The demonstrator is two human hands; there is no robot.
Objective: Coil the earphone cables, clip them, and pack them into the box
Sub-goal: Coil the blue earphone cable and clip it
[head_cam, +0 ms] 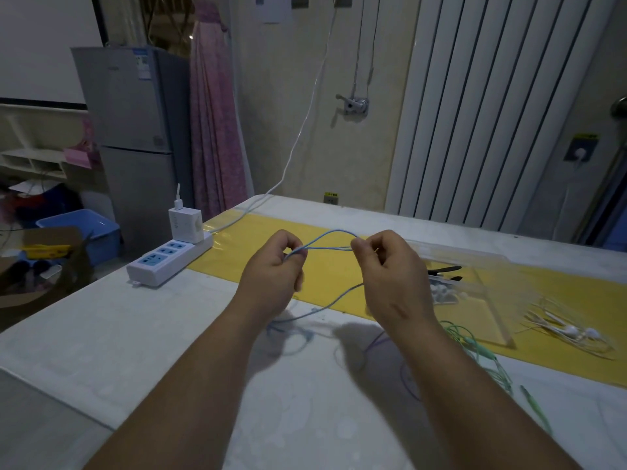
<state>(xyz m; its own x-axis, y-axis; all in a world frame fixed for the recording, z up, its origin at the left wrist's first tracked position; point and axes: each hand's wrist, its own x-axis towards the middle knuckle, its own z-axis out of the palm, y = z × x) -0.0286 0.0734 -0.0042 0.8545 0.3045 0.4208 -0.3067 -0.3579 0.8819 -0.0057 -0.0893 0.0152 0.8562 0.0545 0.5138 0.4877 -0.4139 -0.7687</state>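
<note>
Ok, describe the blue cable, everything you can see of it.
The blue cable is thin, light blue and looks rubbery. The left hand and right hand each pinch it above the table, with a few strands stretched in a narrow loop between them. Another strand drops below the right hand and lies in loose curls on the white table. No clip shows on it, and its ends cannot be made out.

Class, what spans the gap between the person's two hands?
In the head view, strands of the blue earphone cable span it, pinched by the left hand and right hand.

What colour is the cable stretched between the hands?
Light blue cable, pinched by left hand and right hand; head view.
</note>
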